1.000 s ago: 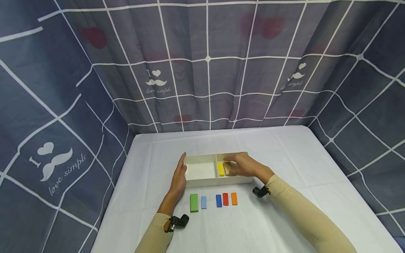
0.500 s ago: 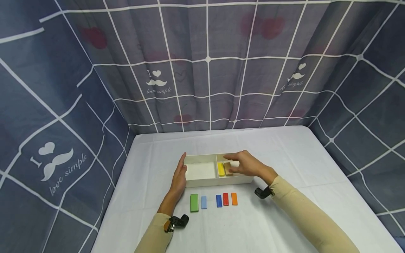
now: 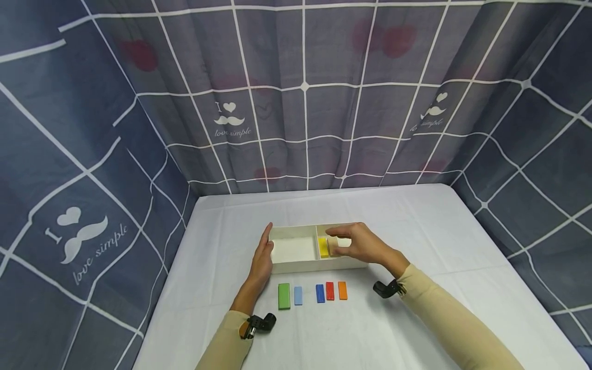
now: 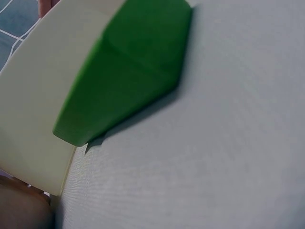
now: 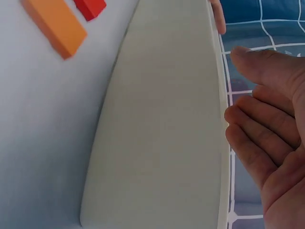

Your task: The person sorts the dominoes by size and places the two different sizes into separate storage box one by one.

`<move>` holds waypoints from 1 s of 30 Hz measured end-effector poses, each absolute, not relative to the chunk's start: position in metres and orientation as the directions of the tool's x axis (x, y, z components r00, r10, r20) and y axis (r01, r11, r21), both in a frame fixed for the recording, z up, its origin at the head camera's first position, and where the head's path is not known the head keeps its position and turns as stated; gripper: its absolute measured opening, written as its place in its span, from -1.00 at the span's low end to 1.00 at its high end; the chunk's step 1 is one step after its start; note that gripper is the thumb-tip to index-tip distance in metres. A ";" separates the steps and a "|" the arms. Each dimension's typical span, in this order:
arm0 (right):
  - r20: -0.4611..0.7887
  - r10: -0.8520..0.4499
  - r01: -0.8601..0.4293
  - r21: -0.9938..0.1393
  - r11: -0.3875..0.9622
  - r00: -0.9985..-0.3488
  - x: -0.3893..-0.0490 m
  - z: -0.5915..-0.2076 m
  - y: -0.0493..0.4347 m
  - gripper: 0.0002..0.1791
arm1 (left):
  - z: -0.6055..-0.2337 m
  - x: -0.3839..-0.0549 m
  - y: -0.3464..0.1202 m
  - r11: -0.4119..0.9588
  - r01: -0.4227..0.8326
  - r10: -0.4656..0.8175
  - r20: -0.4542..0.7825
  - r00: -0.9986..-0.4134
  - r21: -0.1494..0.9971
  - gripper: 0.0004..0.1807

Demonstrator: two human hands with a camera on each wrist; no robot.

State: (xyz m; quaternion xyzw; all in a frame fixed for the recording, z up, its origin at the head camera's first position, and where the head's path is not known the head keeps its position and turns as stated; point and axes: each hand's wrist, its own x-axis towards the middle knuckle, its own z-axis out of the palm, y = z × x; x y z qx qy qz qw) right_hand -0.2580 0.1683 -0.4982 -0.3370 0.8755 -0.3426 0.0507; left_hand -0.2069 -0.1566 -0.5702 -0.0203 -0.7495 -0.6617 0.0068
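Note:
A long cream-white box (image 3: 296, 266) with a divider (image 3: 317, 242) lies on the table. My left hand (image 3: 261, 262) holds its left end, thumb over the rim and long fingers along the outside. In the right compartment a yellow block (image 3: 323, 247) and a tan block (image 3: 332, 246) lie side by side. My right hand (image 3: 365, 243) hovers over that compartment. Its thumb overlaps the tan block, and the index finger reaches across the far part. The right wrist view shows relaxed fingers (image 5: 252, 138) and a straight thumb just above the rim; no block shows between them.
A row of blocks lies in front of the box: green (image 3: 284, 296), light blue (image 3: 298, 296), dark blue (image 3: 320, 293), red (image 3: 330, 291) and orange (image 3: 342, 290). A white cloth covers the table (image 3: 393, 216). Dark checked curtains (image 3: 287, 113) enclose it on three sides.
My right hand lifts from the tan block, uncovering more of it, then dips slightly with the thumb back over it. My left hand and the front row of blocks stay put.

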 end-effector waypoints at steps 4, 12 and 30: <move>0.182 -0.623 -0.572 -0.642 0.511 -0.761 -0.250 -0.498 0.164 -0.38 | -0.570 -0.207 -0.157 0.124 0.030 0.019 0.028 -0.999 0.992 -0.36; 0.225 -0.618 -0.588 -0.653 0.477 -0.753 -0.234 -0.497 0.155 -0.36 | -0.570 -0.207 -0.156 0.129 0.035 0.018 0.033 -0.999 0.991 -0.35; 0.276 -0.652 -0.624 -0.677 0.390 -0.706 -0.206 -0.504 0.136 -0.39 | -0.572 -0.208 -0.156 0.130 0.050 0.011 0.049 -0.999 0.990 -0.35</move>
